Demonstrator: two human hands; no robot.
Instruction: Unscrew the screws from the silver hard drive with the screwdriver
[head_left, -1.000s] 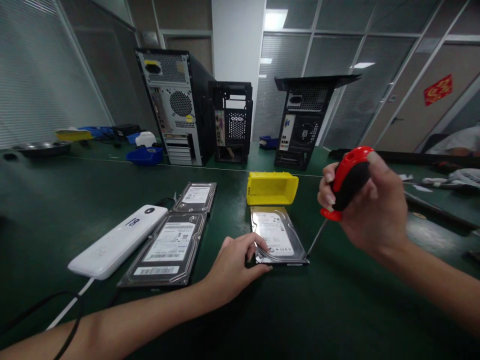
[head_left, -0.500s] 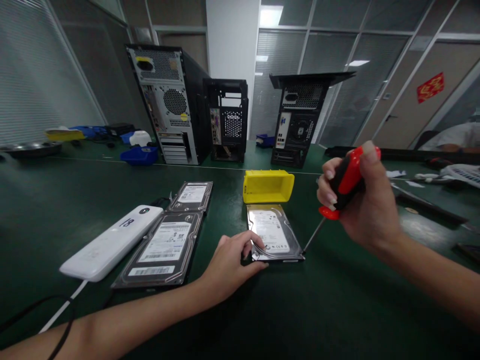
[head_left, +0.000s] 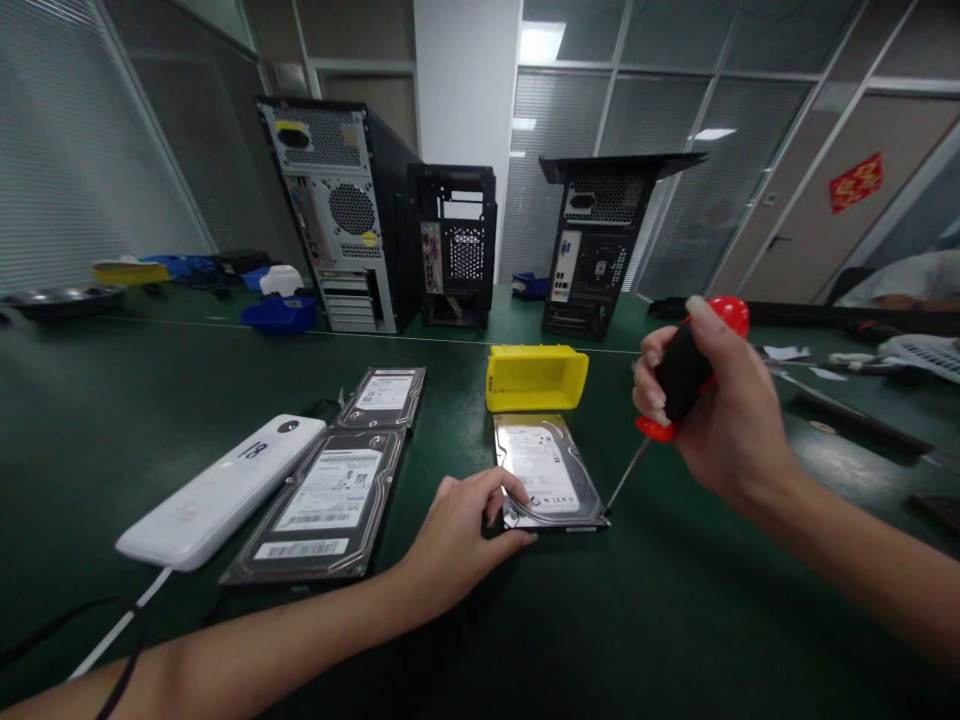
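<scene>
A hard drive (head_left: pixel 541 466) lies label-up on the green table. My left hand (head_left: pixel 471 520) holds its near left corner, fingers bent onto the top face and thumb along the front edge. In my right hand (head_left: pixel 720 400) is a screwdriver (head_left: pixel 682 372) with a red and black handle, gripped in closed fingers. Its shaft slants down to the left, and the tip meets the drive's near right corner; any screw there is too small to make out. Just behind the drive stands a yellow plastic bin (head_left: pixel 537 380) on its side, its hollow facing me.
Two more hard drives, a larger-looking near one (head_left: pixel 322 505) and a farther one (head_left: pixel 384 396), lie to the left beside a white power bank (head_left: pixel 221 490) with a cable. Computer cases (head_left: pixel 352 215) stand behind. Another person's sleeve (head_left: pixel 911 280) shows at far right.
The screwdriver handle has turned in my right hand, showing more black, and the thumb has shifted left. The tip stays at the same corner. My left hand keeps its place.
</scene>
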